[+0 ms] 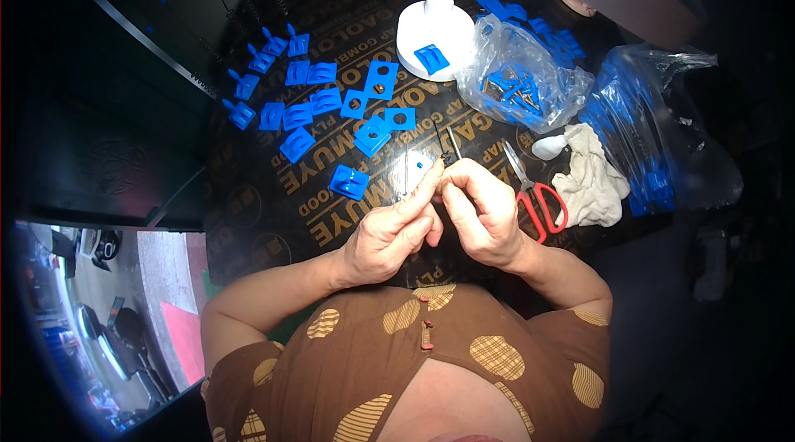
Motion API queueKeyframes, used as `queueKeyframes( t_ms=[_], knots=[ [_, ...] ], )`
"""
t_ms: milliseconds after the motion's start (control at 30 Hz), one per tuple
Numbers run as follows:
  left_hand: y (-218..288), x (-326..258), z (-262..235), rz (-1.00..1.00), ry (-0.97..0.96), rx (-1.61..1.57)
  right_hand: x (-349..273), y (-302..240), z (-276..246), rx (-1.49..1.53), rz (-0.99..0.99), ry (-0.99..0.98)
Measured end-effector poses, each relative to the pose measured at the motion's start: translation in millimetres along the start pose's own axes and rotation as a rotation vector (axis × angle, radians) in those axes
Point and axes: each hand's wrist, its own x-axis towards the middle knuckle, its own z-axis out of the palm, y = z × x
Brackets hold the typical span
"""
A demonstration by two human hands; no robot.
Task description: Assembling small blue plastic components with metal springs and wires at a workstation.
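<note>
My left hand (391,237) and my right hand (484,217) meet at their fingertips above the near middle of the board, both closed in a pinch. Whatever is between the fingers is mostly hidden. Just beyond the fingertips shows a thin dark piece (448,157) that looks coiled, beside a slim metal rod (453,141). A small blue bit (420,165) appears next to my left fingertips. Left of the hands lies a square blue plastic piece (350,182). Red-handled scissors (542,208) lie close to my right hand.
Several blue plastic pieces (297,117) spread over the left of the dark printed board (319,3), some with round holes (374,136). A white lamp base (422,36) carries one blue piece. Clear bags (571,82) of blue parts and a crumpled cloth (592,177) stand right.
</note>
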Motion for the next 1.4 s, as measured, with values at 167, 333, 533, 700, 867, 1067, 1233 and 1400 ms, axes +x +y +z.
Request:
queueKeyframes(
  t_ms=[167,333,533,700,867,1067,1233,1400],
  knots=[
    [-5.4,5.0,-2.3,0.15,0.041,0.241,4.9,-6.8,-2.3,0.192,0.137,-0.054],
    [-12.5,7.4,2.7,0.257,0.137,0.386,5.2,-7.2,-3.6,0.169,0.131,-0.06],
    [-15.3,6.9,3.4,0.28,0.136,0.384,3.0,-3.8,-2.9,0.118,0.124,-0.047],
    [-12.6,6.1,4.2,0.261,0.112,0.353,-3.7,5.2,2.0,0.168,0.172,-0.016],
    [-5.3,4.9,0.4,0.16,0.02,0.263,-5.5,7.5,0.9,0.234,0.194,-0.009],
    [-10.4,5.5,1.1,0.221,0.041,0.348,-1.8,3.8,1.1,0.23,0.181,-0.011],
    [-2.8,2.0,0.2,0.009,-0.014,0.062,-2.7,4.6,-4.7,0.129,0.183,-0.068],
    [2.4,3.2,-4.9,-0.147,-0.052,-0.387,-2.0,2.8,-2.9,0.144,0.21,-0.071]
  ],
)
